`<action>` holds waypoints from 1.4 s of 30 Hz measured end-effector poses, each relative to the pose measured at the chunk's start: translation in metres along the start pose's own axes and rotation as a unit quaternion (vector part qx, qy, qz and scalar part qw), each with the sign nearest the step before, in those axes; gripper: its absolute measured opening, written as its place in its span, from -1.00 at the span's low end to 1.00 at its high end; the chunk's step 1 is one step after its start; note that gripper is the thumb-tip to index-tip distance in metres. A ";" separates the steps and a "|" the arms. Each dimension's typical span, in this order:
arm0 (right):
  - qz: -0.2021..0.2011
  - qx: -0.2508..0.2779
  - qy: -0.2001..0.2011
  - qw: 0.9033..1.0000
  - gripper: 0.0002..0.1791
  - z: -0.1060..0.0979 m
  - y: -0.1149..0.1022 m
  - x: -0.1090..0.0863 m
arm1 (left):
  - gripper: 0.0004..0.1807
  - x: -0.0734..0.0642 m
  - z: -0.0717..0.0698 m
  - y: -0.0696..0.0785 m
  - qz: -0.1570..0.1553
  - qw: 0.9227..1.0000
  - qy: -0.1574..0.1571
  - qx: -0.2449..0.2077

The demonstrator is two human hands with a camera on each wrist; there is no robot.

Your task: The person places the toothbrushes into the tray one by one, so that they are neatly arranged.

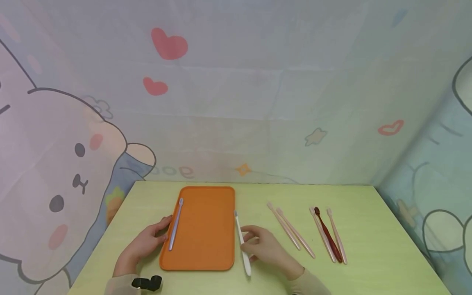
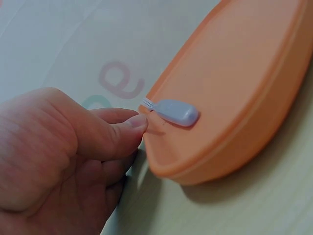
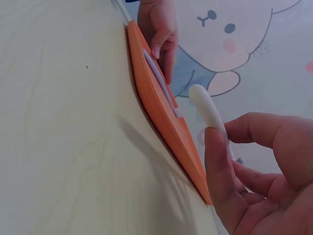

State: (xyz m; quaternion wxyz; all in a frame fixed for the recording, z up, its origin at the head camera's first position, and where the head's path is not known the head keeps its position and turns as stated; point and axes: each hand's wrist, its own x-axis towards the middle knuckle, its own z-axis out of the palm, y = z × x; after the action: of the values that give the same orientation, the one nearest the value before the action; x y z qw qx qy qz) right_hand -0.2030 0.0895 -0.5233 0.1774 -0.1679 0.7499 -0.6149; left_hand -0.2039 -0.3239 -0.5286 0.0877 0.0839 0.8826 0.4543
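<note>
My right hand pinches a white toothbrush between thumb and fingers, just right of the orange tray. The brush's head points away from me, and in the right wrist view its rounded handle end stands above the table. On the tray's left side, my left hand holds the rim, thumb on top and fingers along the outside. A lavender toothbrush lies lengthwise inside the tray near that hand, bristle head toward the far side.
Right of the tray, two pink toothbrushes lie slanted side by side on the light table. Farther right, a dark red toothbrush lies between two more pink toothbrushes. A printed cloth hangs behind the table.
</note>
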 end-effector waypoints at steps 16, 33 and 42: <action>0.002 0.053 -0.009 0.999 -0.34 0.015 0.001 0.004 | -0.28 -0.001 0.000 0.001 0.005 1.000 0.005 0.013; 0.003 0.092 -0.024 0.995 -0.36 0.043 -0.005 0.007 | -0.29 0.000 0.000 0.000 0.006 1.000 -0.001 0.005; 0.011 0.093 -0.015 0.996 -0.38 0.062 -0.014 0.024 | -0.29 0.001 0.000 0.000 0.003 1.000 0.003 0.005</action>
State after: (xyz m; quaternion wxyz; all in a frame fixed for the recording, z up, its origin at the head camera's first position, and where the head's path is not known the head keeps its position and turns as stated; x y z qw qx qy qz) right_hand -0.1945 0.0216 -0.5225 0.2101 -0.1520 0.6887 -0.6771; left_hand -0.2045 -0.3242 -0.5289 0.0835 0.0852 0.8848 0.4505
